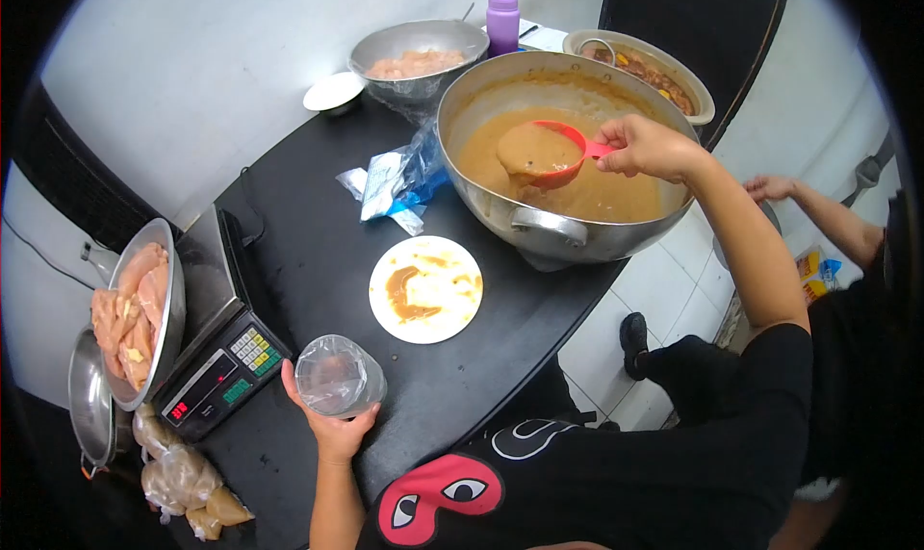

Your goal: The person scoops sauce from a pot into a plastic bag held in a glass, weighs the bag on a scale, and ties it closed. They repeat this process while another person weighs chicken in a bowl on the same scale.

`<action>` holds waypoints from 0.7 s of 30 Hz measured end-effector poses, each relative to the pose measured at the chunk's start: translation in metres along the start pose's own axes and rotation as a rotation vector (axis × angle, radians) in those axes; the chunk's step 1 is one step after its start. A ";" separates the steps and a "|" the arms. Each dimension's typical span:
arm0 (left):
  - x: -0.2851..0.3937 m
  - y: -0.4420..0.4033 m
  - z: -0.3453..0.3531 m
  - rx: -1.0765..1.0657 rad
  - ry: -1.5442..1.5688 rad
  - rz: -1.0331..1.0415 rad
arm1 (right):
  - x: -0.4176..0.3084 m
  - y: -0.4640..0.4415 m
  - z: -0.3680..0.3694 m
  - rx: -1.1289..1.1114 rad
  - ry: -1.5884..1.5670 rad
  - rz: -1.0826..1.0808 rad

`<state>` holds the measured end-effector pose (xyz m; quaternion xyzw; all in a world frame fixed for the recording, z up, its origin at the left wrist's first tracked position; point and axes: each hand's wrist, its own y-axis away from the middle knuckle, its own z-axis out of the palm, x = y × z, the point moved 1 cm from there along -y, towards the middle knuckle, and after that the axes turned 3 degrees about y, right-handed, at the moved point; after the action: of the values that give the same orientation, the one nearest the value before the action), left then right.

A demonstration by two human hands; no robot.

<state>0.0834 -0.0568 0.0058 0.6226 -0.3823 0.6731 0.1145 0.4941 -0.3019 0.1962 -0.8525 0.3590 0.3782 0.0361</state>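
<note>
Taking the plate (409,333) as the middle of the clock, the person's right hand (653,148) is reaching to about 1 o'clock, its fingers closing firmly round the handle of a red scoop (560,179). The scoop is brimming with brown sauce (616,200) and is hanging over the steel pot (486,202), which is holding more of it. At about 7 o'clock the left hand (337,438) is cradling a clear cup (337,388), thumb and fingers spreading around its sides; clear plastic is lining the cup's mouth.

The plate is lying on the black worktop (308,223), sauce smearing its white face. At 11 to 12 o'clock a crumpled packet (383,182) is resting beside the pot, and farther out at 12 a bowl (423,34) is holding pale meat. A purple bottle (502,25) is standing just right of that bowl. Beyond the pot, at 1 to 2 o'clock, a beige pot (705,107) is holding dark food. Toward 8 to 9, a scale (219,386) is showing red digits; filled bags (188,478) are lying below it. At 2 to 3, another person's hand (770,188) is showing.
</note>
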 end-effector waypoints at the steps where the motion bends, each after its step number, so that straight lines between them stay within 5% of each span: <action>1: 0.000 0.000 -0.001 -0.001 0.004 0.001 | 0.000 -0.001 -0.002 0.004 0.007 0.010; 15: 0.001 -0.001 -0.006 0.001 0.024 0.004 | 0.006 -0.016 -0.003 0.032 -0.118 0.098; 21: -0.001 -0.001 -0.006 -0.005 0.012 -0.017 | -0.013 -0.012 -0.003 0.137 0.295 0.018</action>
<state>0.0795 -0.0520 0.0059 0.6213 -0.3781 0.6750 0.1241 0.4979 -0.2862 0.2051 -0.8910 0.3931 0.2240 0.0378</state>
